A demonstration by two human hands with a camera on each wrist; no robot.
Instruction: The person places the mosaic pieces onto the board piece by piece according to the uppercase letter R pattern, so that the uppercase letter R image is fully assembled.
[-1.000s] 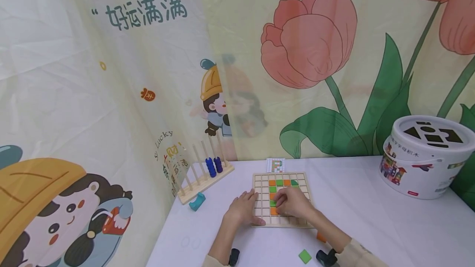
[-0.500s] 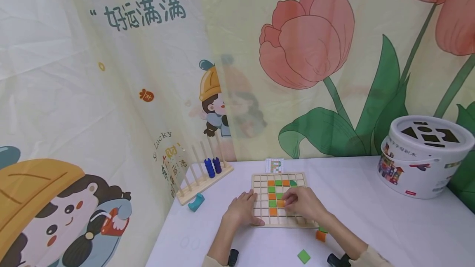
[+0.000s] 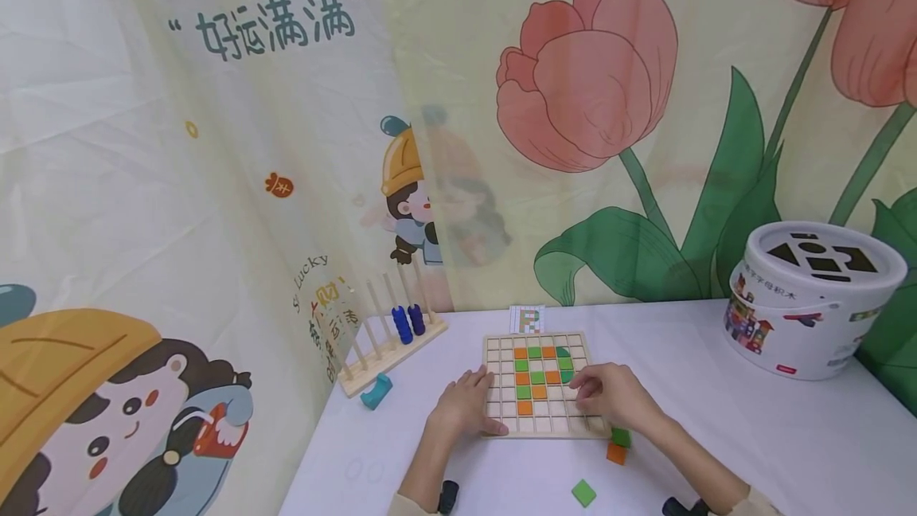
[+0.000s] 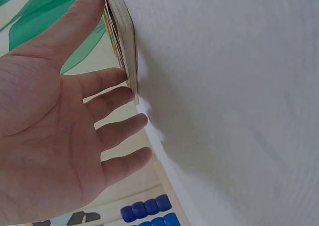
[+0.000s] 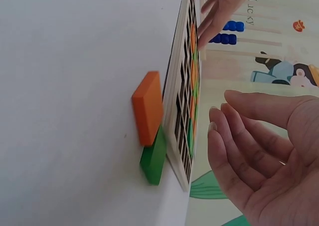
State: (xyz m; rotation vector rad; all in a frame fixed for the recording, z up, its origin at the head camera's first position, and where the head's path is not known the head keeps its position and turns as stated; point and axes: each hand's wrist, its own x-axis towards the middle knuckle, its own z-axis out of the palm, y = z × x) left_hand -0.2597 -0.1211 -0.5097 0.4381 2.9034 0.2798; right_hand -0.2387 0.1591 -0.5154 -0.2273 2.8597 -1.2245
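A light wooden grid board (image 3: 552,425) lies on the white table, with orange and green square tiles and a darker green rounded piece (image 3: 562,352) in its cells. My left hand (image 3: 462,404) rests at the board's left edge, fingers spread and thumb at the near corner. Over the right side of the board hovers my right hand (image 3: 618,396). In the right wrist view its loosely bent fingers stand apart from the thumb, with nothing between them. Beside the board's near right corner lie an orange block (image 5: 148,109) and a green block (image 5: 154,158), touching.
Nearer me lies a loose green tile (image 3: 583,493). A small pattern card (image 3: 527,319) is behind the board. To the left are a wooden peg rack (image 3: 392,355) with blue beads and a teal curved piece (image 3: 376,392). A white bucket (image 3: 813,301) stands at the right.
My right hand has left the orange tile it was touching in the middle of the board and moved right. More orange and green tiles now show. The left hand stays put.
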